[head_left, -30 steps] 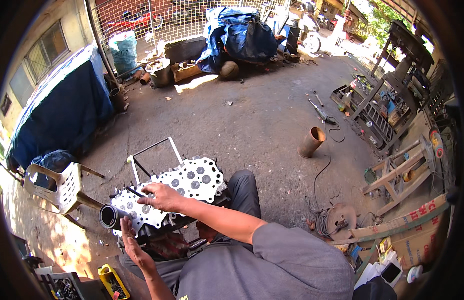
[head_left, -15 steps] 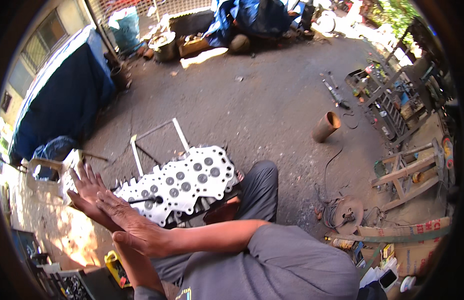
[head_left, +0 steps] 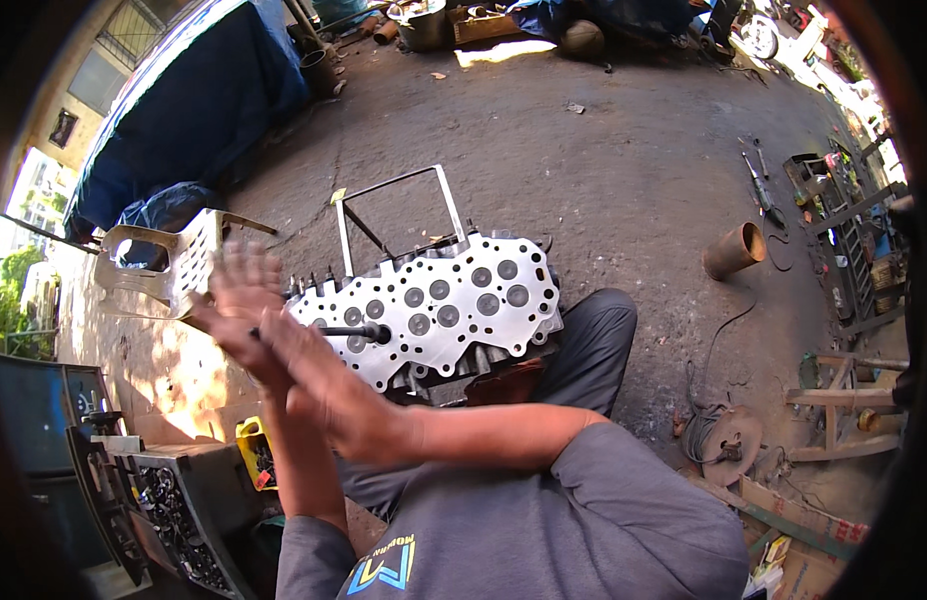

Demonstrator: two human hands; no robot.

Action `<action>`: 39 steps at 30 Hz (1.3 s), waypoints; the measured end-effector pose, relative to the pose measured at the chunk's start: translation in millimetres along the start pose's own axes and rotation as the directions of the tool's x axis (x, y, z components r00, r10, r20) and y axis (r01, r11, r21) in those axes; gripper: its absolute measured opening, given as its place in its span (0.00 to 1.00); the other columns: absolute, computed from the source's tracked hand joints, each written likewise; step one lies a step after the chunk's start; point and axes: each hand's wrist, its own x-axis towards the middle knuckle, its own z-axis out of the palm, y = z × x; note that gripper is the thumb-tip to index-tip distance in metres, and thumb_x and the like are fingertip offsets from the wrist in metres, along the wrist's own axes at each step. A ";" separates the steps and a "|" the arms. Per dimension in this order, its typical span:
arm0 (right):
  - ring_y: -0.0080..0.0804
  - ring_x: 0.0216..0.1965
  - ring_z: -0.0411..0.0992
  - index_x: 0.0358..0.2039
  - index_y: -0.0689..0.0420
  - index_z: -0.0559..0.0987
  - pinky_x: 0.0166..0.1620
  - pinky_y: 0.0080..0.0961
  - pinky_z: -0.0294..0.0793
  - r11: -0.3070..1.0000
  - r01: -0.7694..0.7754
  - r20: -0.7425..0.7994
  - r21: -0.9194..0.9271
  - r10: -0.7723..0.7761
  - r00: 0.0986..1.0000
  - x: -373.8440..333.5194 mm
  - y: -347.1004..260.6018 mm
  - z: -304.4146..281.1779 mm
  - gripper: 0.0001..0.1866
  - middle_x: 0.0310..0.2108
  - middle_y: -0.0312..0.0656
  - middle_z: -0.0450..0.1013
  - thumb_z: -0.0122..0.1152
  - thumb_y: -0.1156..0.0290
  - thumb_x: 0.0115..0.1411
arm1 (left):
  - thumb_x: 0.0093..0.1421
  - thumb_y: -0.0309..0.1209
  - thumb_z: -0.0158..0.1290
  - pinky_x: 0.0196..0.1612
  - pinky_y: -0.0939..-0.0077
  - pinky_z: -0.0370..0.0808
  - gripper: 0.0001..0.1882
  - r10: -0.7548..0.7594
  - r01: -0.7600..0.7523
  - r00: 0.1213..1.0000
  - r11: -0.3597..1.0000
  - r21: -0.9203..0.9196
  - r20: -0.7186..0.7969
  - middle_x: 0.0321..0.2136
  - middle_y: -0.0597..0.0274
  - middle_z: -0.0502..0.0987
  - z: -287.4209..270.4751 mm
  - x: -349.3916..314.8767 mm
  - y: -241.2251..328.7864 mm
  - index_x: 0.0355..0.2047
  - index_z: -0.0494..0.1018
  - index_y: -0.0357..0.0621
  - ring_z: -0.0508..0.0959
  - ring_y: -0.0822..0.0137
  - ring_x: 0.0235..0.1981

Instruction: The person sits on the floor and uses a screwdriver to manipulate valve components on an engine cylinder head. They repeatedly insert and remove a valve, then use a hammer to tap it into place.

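Note:
A pale metal cylinder head (head_left: 449, 300) with round dark valve faces and many holes lies in front of me, flat face up. The cup end of a black valve lapping stick (head_left: 354, 331) rests on one valve, its shaft slanting left between my palms. My left hand (head_left: 246, 290), fingers stretched upward, has its palm against the stick. My right hand (head_left: 339, 395) crosses in front, palm turned to the left one. Both hands are smeared by motion and hide the shaft's far end and the head's left corner.
Behind the cylinder head stands a metal frame (head_left: 389, 185). A plastic chair (head_left: 189, 265) is at left, near a yellow jug (head_left: 256, 452) and a metal cabinet (head_left: 199, 500). On the right are a rusty pipe section (head_left: 734, 252), a cable reel (head_left: 734, 445) and a wooden frame (head_left: 834, 405).
My view has turned, so the scene sits further right and mostly higher. My palms have slid against each other. The stick's cup still rests on the cylinder head.

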 end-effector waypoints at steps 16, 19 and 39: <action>0.52 0.71 0.43 0.66 0.67 0.54 0.70 0.43 0.37 0.925 0.271 -0.230 -0.265 -0.334 0.914 53.6 53.6 -46.6 0.30 0.67 0.61 0.51 0.38 0.59 0.72 | 0.70 0.56 0.24 0.70 0.67 0.43 0.39 -0.222 0.125 0.911 0.951 0.283 0.347 0.69 0.49 0.50 -30.5 -48.3 -48.0 0.69 0.45 0.36 0.51 0.57 0.69; 0.54 0.71 0.40 0.67 0.67 0.52 0.70 0.43 0.38 0.994 -0.067 -0.252 -0.087 0.043 0.967 47.2 51.1 -39.5 0.31 0.69 0.61 0.46 0.36 0.58 0.72 | 0.70 0.57 0.25 0.70 0.66 0.42 0.39 -0.184 0.061 0.885 0.956 0.287 0.427 0.69 0.50 0.51 -30.0 -39.9 -43.7 0.69 0.46 0.39 0.51 0.56 0.69; 0.51 0.72 0.39 0.68 0.64 0.49 0.70 0.42 0.34 0.995 0.101 -0.129 -0.021 -0.103 0.986 16.0 37.0 -12.1 0.36 0.70 0.56 0.45 0.26 0.49 0.71 | 0.70 0.57 0.20 0.68 0.59 0.47 0.40 -0.070 -0.005 0.956 0.967 0.256 0.284 0.68 0.50 0.51 -31.1 -15.4 -34.6 0.69 0.43 0.36 0.56 0.55 0.67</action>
